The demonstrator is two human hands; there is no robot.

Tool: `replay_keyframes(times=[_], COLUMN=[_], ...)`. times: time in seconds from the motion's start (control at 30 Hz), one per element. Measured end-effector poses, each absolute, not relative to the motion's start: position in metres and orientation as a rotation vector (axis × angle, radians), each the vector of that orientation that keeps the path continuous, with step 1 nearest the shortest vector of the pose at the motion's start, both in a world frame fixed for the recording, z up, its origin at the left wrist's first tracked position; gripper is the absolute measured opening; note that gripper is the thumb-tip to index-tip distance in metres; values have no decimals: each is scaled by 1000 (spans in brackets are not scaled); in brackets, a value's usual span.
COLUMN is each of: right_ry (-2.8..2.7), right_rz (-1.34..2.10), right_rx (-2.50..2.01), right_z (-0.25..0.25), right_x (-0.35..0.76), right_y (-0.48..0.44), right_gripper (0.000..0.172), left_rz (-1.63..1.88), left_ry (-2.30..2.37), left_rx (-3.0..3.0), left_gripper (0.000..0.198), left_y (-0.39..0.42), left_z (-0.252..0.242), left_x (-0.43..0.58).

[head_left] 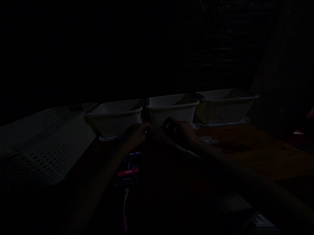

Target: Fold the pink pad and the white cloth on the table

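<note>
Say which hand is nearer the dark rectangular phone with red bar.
Left. Left hand is just beyond the phone; right hand is farther off, beyond it to the right.

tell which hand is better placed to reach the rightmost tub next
Probably the right hand: it's nearer the rightmost tub, while the left hand is farther left. Too dark to tell whether either is free.

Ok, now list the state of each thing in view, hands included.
Smartphone: screen lit, red bar showing
Charging cable: runs to the phone's lower end; plugged in or not, too dark to tell
Perforated basket: upright, open-topped
Left bin: upright, open-topped
Middle bin: upright, open-topped
Right bin: upright, open-topped
Left hand: fingers bent, grip unclear
Right hand: fingers bent, grip unclear
</note>
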State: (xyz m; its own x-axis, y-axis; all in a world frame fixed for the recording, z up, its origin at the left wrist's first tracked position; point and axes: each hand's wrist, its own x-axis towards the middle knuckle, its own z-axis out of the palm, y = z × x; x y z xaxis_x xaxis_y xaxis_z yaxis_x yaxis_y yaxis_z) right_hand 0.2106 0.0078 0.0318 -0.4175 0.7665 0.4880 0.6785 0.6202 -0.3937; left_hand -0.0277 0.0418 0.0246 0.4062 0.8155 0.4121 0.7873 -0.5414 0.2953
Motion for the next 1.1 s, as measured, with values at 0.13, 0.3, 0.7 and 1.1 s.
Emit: replay_keyframes(times=[0.13,0.3,0.7,1.1], right_ry=[-2235,-2398,-2521,-2507], right_rz=[202,224,318,210], right_rx=[-1149,-972,-1251,-1293], right_z=[33,22,25,5], right_x=[210,206,197,210], right_y=[5,4,1,38], right_gripper=[33,38,39,32], left_rz=[777,696,561,642], left_ry=[1516,1591,1535,1359], left_rx=[2609,2628,2656,2609], left_gripper=[19,23,31,24], left_y=[45,46,49,50], left_z=[22,22,22,14], left_x=[-30,-31,-39,-36])
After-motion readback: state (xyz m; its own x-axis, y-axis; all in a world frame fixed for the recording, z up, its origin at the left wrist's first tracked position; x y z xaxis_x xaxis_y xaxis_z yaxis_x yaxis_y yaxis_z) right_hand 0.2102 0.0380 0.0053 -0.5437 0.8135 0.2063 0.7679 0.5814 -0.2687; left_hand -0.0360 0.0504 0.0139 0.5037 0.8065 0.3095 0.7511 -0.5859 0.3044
